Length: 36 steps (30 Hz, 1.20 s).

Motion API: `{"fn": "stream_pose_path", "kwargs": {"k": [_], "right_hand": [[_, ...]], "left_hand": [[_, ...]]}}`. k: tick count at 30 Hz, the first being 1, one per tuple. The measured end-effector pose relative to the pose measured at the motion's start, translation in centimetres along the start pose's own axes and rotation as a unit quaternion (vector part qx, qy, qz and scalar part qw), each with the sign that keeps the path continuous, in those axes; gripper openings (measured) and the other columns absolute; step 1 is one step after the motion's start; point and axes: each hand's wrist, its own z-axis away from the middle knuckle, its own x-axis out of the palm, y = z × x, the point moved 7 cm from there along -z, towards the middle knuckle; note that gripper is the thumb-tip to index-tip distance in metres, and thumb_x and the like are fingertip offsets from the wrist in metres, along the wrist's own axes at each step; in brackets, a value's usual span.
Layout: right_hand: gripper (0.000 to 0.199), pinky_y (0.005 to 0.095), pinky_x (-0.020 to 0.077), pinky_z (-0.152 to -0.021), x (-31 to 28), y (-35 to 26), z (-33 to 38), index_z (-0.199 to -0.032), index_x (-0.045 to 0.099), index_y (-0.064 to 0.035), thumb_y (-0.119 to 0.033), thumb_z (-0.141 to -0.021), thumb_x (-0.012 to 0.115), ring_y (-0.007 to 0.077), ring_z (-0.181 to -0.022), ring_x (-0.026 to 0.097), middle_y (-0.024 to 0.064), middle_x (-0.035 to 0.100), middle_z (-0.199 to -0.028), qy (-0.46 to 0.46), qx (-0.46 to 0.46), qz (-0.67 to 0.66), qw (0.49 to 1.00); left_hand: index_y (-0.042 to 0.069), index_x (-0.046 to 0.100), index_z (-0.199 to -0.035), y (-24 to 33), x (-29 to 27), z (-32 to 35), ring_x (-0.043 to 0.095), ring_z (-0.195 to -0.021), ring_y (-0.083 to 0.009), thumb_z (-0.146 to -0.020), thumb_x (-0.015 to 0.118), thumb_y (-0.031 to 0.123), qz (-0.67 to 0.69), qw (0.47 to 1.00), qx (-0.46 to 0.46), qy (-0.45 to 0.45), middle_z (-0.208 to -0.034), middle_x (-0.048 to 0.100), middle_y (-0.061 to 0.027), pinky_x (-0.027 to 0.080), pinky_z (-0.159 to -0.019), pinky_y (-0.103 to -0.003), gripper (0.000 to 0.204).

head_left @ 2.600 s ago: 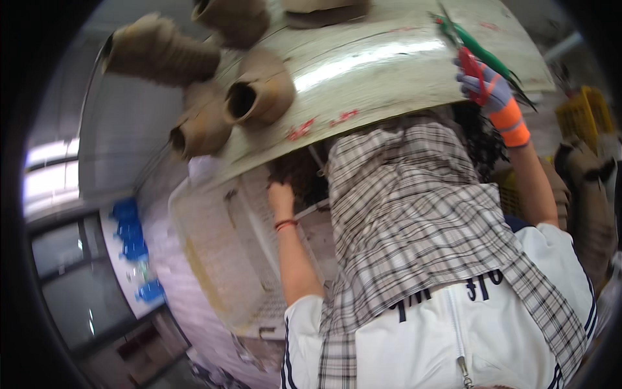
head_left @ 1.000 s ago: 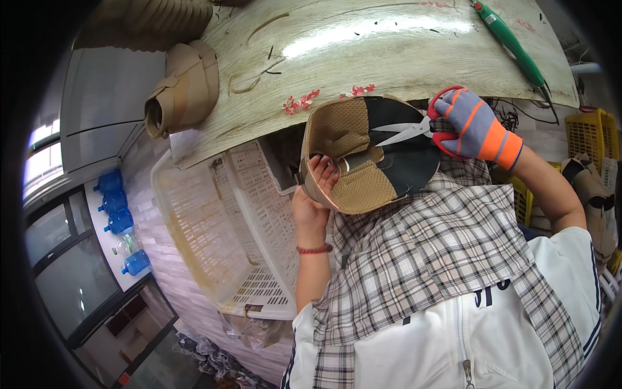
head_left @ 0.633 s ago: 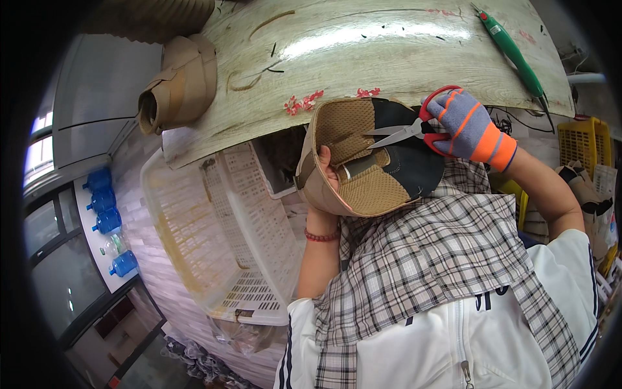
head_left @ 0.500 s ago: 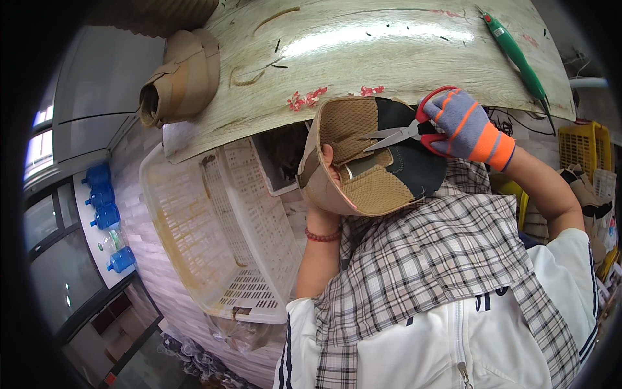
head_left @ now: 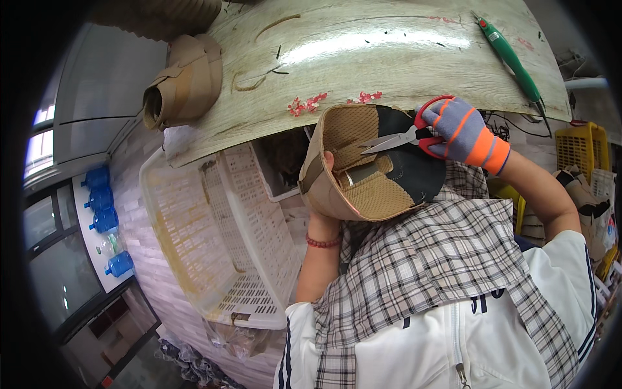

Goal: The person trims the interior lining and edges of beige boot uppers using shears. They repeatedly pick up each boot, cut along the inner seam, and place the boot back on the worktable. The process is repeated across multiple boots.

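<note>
My left hand (head_left: 324,219) is closed on the near left side of a tan shoe upper (head_left: 376,200), its thumb over the rim and its other fingers hidden behind. The upper's inside faces up, with a tan textured lining and a black section on the right. My right hand (head_left: 468,134), in a grey and orange striped glove, grips the red handles of a pair of scissors (head_left: 396,140). Pointing left, the blades lie over the upper's opening, slightly parted. Whether they touch the lining I cannot tell.
Beyond the upper stands a wood-grain table (head_left: 350,71) with cut scraps. A green corded hand tool (head_left: 515,59) lies at its right; nested tan uppers (head_left: 188,84) sit at its left edge. White plastic baskets (head_left: 223,259) stand below left, a yellow crate (head_left: 581,148) at right.
The scissor blades have drawn closer together. My right hand and the upper have shifted slightly down in the view; my left hand keeps its hold.
</note>
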Motion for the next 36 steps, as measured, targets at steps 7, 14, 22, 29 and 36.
{"fn": "stream_pose_path", "kwargs": {"k": [7, 14, 22, 29, 36], "right_hand": [[0.037, 0.0402, 0.0535, -0.072, 0.0, 1.0, 0.6, -0.102, 0.065, -0.0118, -0.032, -0.075, 0.08, 0.0294, -0.083, 0.065, 0.0071, 0.066, -0.087, 0.024, -0.016, 0.153, 0.988], [0.034, 0.0405, 0.0531, -0.075, -1.6, 1.3, 1.1, -0.098, 0.067, -0.0136, -0.03, -0.073, 0.082, 0.0292, -0.087, 0.065, 0.0066, 0.067, -0.087, 0.085, -0.01, 0.044, 0.995], [0.037, 0.0406, 0.0521, -0.077, 1.2, 3.1, 0.0, -0.1, 0.066, -0.0127, -0.028, -0.071, 0.082, 0.0295, -0.091, 0.063, 0.0079, 0.065, -0.089, 0.002, 0.012, 0.013, 1.0], [0.033, 0.0389, 0.0534, -0.083, -0.4, -0.8, -2.5, -0.102, 0.068, -0.0099, -0.024, -0.074, 0.079, 0.0292, -0.092, 0.066, 0.0101, 0.069, -0.097, 0.063, -0.096, -0.013, 0.993], [0.033, 0.0392, 0.0554, -0.078, 0.5, -1.5, -3.7, -0.103, 0.069, -0.0113, -0.02, -0.072, 0.079, 0.03, -0.09, 0.067, 0.009, 0.07, -0.093, 0.021, -0.091, 0.074, 0.993]], "left_hand": [[0.003, 0.053, -0.135, 1.2, 1.8, 0.5, 0.06, -0.119, -0.0257, -0.097, 0.064, 0.012, 0.054, 0.998, -0.022, -0.027, -0.131, 0.061, -0.0124, 0.055, -0.099, -0.042, 0.041], [0.004, 0.046, -0.141, -0.8, 2.3, 0.6, 0.057, -0.124, -0.0277, -0.1, 0.059, 0.019, 0.097, 0.993, -0.013, -0.059, -0.138, 0.056, -0.0129, 0.052, -0.103, -0.047, 0.045], [0.006, 0.044, -0.144, -1.1, 1.3, 0.0, 0.055, -0.126, -0.0284, -0.102, 0.056, 0.021, 0.059, 0.998, -0.014, -0.031, -0.141, 0.053, -0.0115, 0.052, -0.103, -0.048, 0.046], [0.007, 0.044, -0.143, -0.9, 2.4, 0.0, 0.056, -0.124, -0.0283, -0.102, 0.056, 0.021, 0.024, 0.999, -0.004, -0.045, -0.139, 0.054, -0.0115, 0.051, -0.104, -0.048, 0.046], [0.008, 0.044, -0.143, -1.2, 1.9, -0.2, 0.055, -0.125, -0.0285, -0.101, 0.057, 0.021, 0.037, 0.998, -0.008, -0.051, -0.139, 0.055, -0.0114, 0.051, -0.104, -0.049, 0.046]]}}
